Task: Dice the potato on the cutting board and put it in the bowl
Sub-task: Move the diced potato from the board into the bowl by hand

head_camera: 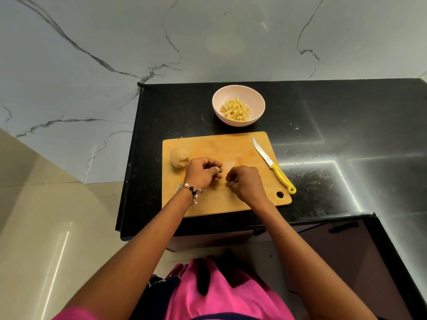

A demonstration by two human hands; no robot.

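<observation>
Left hand: the left hand (pixel 203 173) hovers over the middle of the cutting board (pixel 221 146), fingers curled inward, thumb tip near the fingertips; whether it pinches a small scrap I cannot tell. A beaded bracelet (pixel 190 190) circles its wrist.
Right hand: the right hand (pixel 245 182) sits just beside the left, over the board's near half, fingers loosely curled under; nothing is visibly held.
Potato: a peeled potato (pixel 179 158) lies near the board's left edge, just beside the left hand's knuckles.
Knife: a yellow-handled knife (pixel 275 166) lies along the board's right edge, blade pointing to the far right corner, handle end jutting past the edge onto the worktop; neither hand touches it.
Cutting board: wooden, lying near the worktop's (pixel 346 135) near left corner.
Bowl: a pale pink bowl (pixel 238 92) stands on the worktop just beyond the board's far edge, holding potato dice (pixel 235 110).
</observation>
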